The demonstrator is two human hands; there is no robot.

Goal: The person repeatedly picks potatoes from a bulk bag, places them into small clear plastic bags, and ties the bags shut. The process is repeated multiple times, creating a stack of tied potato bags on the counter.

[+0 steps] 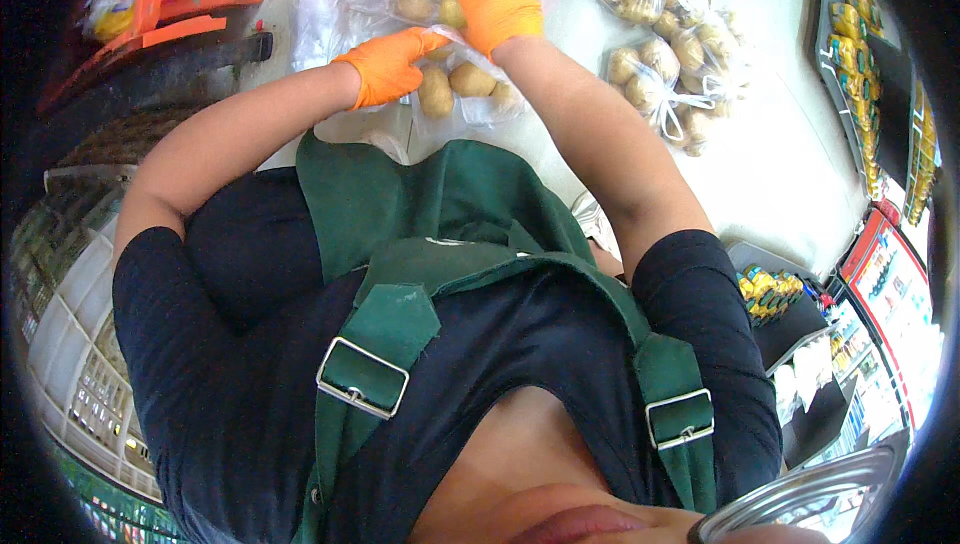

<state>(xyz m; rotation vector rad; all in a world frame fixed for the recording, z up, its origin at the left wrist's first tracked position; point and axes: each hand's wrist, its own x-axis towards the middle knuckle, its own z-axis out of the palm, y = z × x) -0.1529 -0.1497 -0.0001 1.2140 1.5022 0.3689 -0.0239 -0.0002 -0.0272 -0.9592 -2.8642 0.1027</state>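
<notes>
Lying on the white table just ahead of the torso, a clear bag of potatoes is being gripped: left hand pinching its near edge, right hand closed on its top (tied bags are lying rightward).

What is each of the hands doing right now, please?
Left hand: closed, pinching the clear bag of potatoes.
Right hand: fingers curled, gripping the same bag's top.
</notes>
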